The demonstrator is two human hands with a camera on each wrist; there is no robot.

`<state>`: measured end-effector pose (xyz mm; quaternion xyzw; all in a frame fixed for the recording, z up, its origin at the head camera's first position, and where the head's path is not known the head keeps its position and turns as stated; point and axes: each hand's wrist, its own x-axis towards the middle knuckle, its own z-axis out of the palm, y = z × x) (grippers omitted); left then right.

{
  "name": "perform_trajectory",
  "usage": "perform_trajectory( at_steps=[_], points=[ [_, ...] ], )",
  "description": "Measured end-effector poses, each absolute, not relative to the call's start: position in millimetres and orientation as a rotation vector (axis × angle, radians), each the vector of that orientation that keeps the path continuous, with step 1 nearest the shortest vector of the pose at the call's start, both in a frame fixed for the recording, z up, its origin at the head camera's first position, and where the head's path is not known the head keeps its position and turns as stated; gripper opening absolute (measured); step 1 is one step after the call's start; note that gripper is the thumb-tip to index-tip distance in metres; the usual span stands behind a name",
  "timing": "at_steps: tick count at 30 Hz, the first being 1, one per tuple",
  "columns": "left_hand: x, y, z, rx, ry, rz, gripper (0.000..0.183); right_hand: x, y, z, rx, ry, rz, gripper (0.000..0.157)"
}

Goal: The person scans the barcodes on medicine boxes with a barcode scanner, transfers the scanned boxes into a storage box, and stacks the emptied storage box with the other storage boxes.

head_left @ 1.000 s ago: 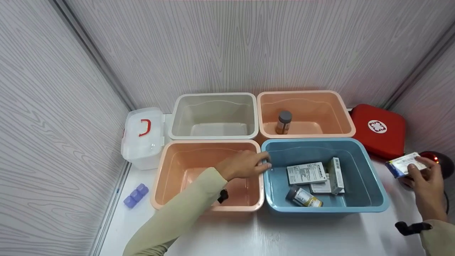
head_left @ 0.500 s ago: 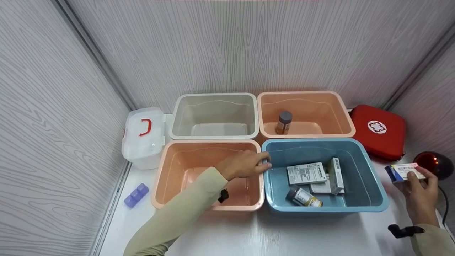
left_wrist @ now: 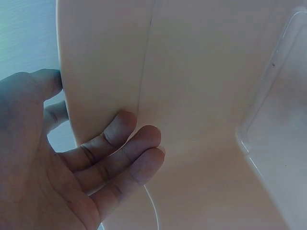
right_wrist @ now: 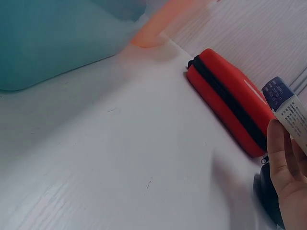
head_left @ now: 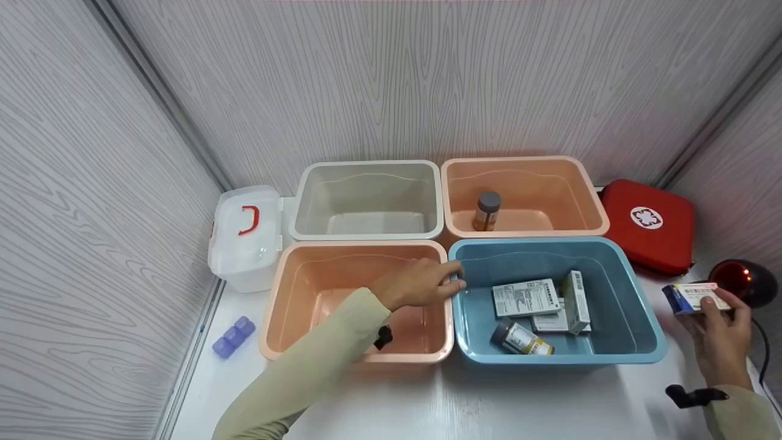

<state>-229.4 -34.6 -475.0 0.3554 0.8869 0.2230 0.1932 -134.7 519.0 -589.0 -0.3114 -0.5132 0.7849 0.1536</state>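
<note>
My right hand (head_left: 724, 342) pinches a small white medicine box (head_left: 699, 297) with a blue end and yellow marking, between thumb and fingers. The box is in front of a dark scanner (head_left: 743, 283) with a red light, its printed label turned up. In the right wrist view, the box's blue end (right_wrist: 278, 93) points up. My left hand (head_left: 418, 284) rests loosely at the edge between the front orange tub (head_left: 360, 359) and the blue tub (head_left: 562, 360). Thumb and index finger reach over the rim, while the other fingers hang inside the orange tub in the left wrist view.
Inside the blue tub lie several medicine boxes (head_left: 526, 298) and a brown pill bottle (head_left: 522, 338). Another bottle (head_left: 487, 211) stands in the rear orange tub (head_left: 586, 201). A grey tub (head_left: 366, 235), clear case (head_left: 244, 244), purple pill organizer (head_left: 234, 337) and red first-aid case (head_left: 650, 226) surround these.
My right hand has shifted slightly left and turned the medicine box, so it lies more level beside the scanner, which shows more fully. My left hand has kept its place.
</note>
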Motion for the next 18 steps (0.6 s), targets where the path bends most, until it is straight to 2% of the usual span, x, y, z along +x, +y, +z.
perform_trajectory(
  at_steps=[18],
  points=[
    [-227.8, -34.9, -474.6, 0.991, 2.475, 0.661, 0.033, -146.8, 517.7, -584.9, -0.732, -1.596, 2.404, 0.067]
  ],
)
